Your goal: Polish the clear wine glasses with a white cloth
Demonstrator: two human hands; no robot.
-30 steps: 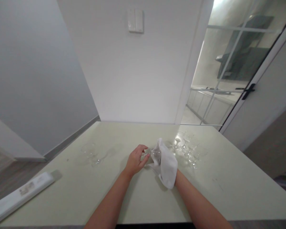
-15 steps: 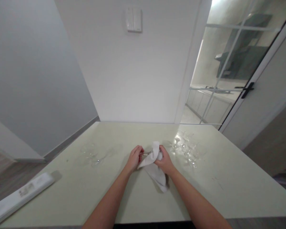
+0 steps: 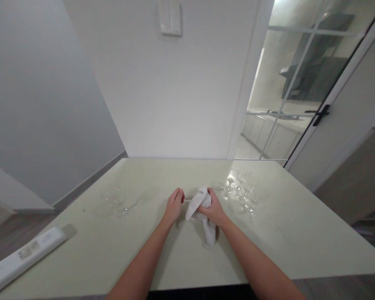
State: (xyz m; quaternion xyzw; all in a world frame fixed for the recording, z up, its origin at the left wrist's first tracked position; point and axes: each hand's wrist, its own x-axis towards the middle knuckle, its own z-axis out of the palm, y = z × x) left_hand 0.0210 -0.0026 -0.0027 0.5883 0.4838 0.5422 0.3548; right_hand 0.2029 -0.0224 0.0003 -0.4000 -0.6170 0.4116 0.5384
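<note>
My left hand (image 3: 175,204) is closed at the left end of a wine glass (image 3: 188,200). Only a short piece of clear stem shows between my hands. A white cloth (image 3: 202,202) covers the rest of the glass and hangs down toward the table. Around the cloth, on the glass's covered end, my right hand (image 3: 214,210) is closed. To the right, several clear stemmed glasses (image 3: 245,198) stand close together. Farther left, a clear stemmed glass (image 3: 123,211) stands by itself, its upper part faint against the table.
The pale table (image 3: 137,258) runs back to a white wall (image 3: 175,104). A long white box (image 3: 28,254) lies at the left front edge. Right of the wall is a glass-paned door (image 3: 275,91) with a black handle (image 3: 321,114).
The cloth has been bunched and wrapped farther round the glass by my right hand, and less of the glass shows. My left hand has moved slightly left. The view has tilted a little.
</note>
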